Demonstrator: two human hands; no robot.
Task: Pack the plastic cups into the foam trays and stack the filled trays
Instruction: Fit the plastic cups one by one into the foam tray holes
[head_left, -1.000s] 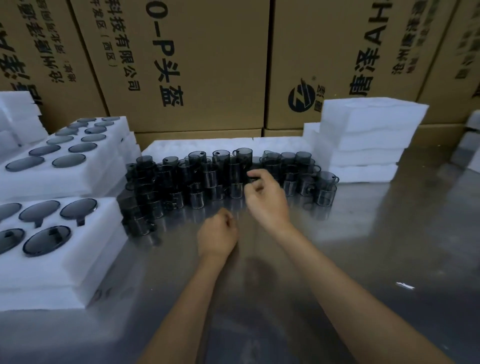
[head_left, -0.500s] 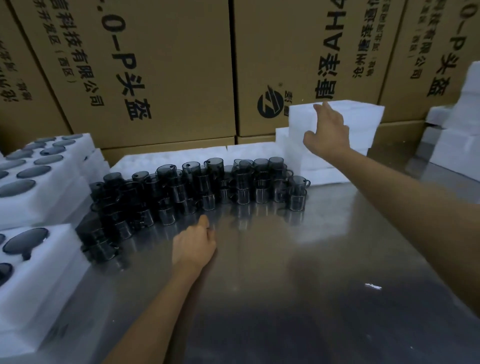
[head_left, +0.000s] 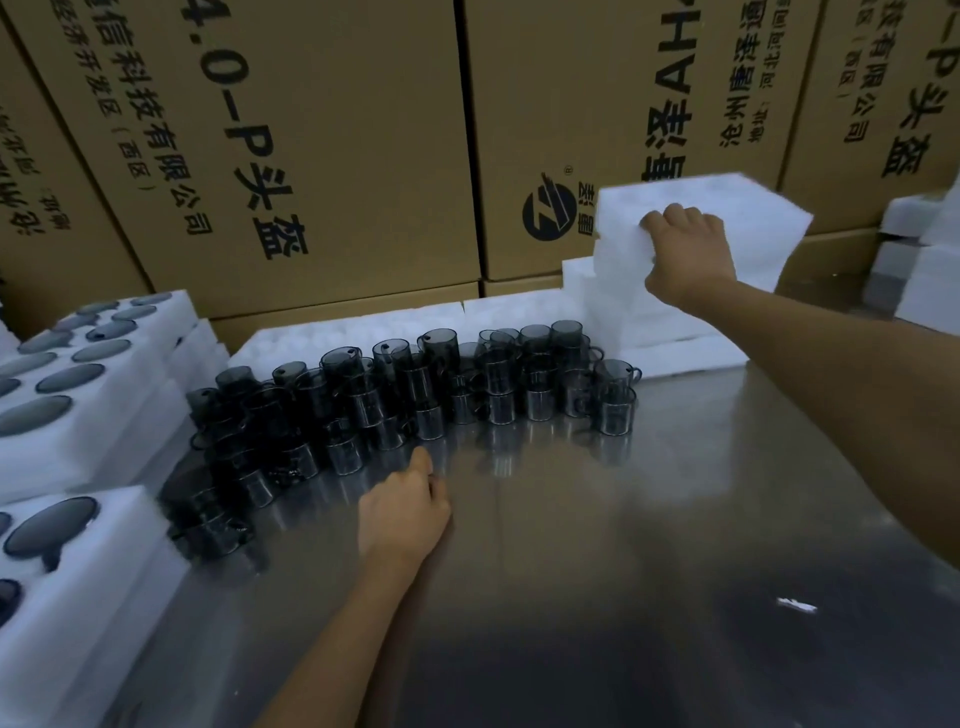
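Observation:
Several dark, see-through plastic cups (head_left: 415, 400) stand stacked in a row across the back of the steel table (head_left: 623, 545). At the back right is a pile of empty white foam trays (head_left: 675, 332). My right hand (head_left: 685, 249) grips the front left edge of the top foam tray (head_left: 753, 208), which is tilted up off the pile. My left hand (head_left: 402, 512) rests on the table just in front of the cups, fingers curled and holding nothing. Filled foam trays (head_left: 78, 374) with cups set in their holes sit at the left, and another filled tray (head_left: 93, 561) lies nearer.
Tall cardboard boxes (head_left: 311, 156) form a wall behind the table. A flat foam sheet (head_left: 363, 327) lies behind the cups. More white foam (head_left: 924, 270) sits at the far right. A small white scrap (head_left: 795, 605) lies on the table.
My right hand left the cups and reached to the foam pile, then closed on the top tray and lifted its edge. My left hand stayed on the table.

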